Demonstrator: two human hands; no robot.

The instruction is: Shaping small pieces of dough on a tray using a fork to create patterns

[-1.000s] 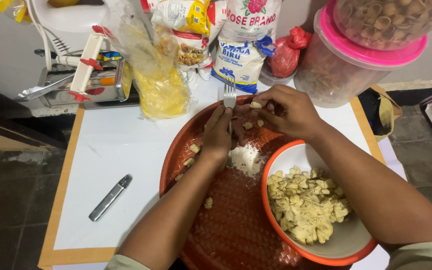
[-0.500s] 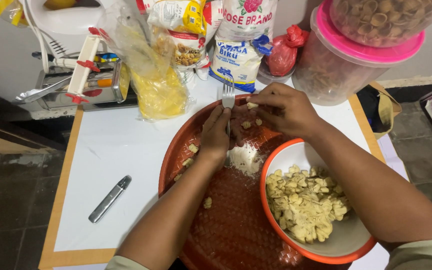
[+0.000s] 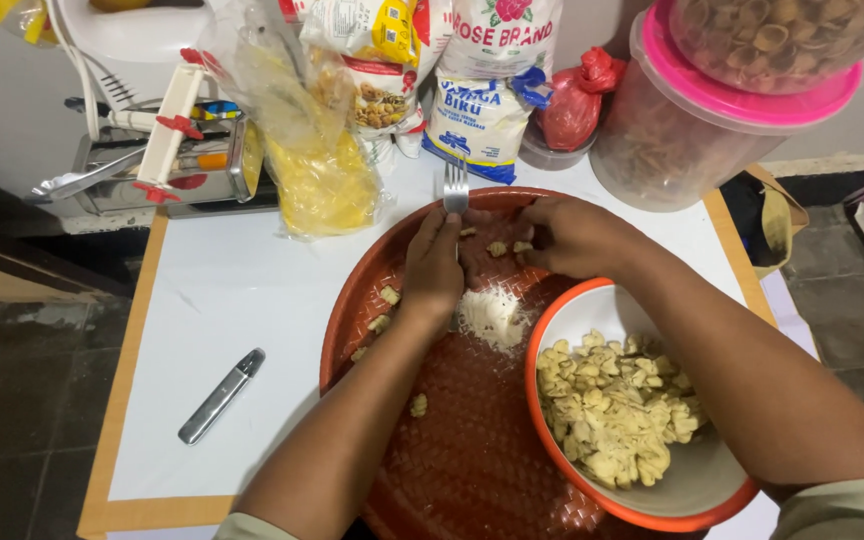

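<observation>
My left hand (image 3: 435,268) grips a metal fork (image 3: 456,185) whose tines point away from me, over the far part of a round red-brown tray (image 3: 472,460). My right hand (image 3: 577,235) rests on the tray beside it, fingers curled over small dough pieces (image 3: 497,247). A little pile of white flour (image 3: 492,315) lies on the tray just below both hands. An orange-rimmed bowl (image 3: 712,480) full of pale dough pieces (image 3: 617,405) sits on the tray's right side. More shaped pieces (image 3: 389,296) lie along the tray's left edge.
A grey pen-like tool (image 3: 220,396) lies on the white tabletop (image 3: 222,290) at the left. Behind the tray stand a yellow-filled plastic bag (image 3: 322,180), flour sacks (image 3: 482,110), a red bag (image 3: 572,100), a metal machine (image 3: 162,165) and stacked pink-lidded tubs (image 3: 692,110).
Both hands have stayed over the far part of the tray with the fork. The fingers have shifted slightly around the dough pieces.
</observation>
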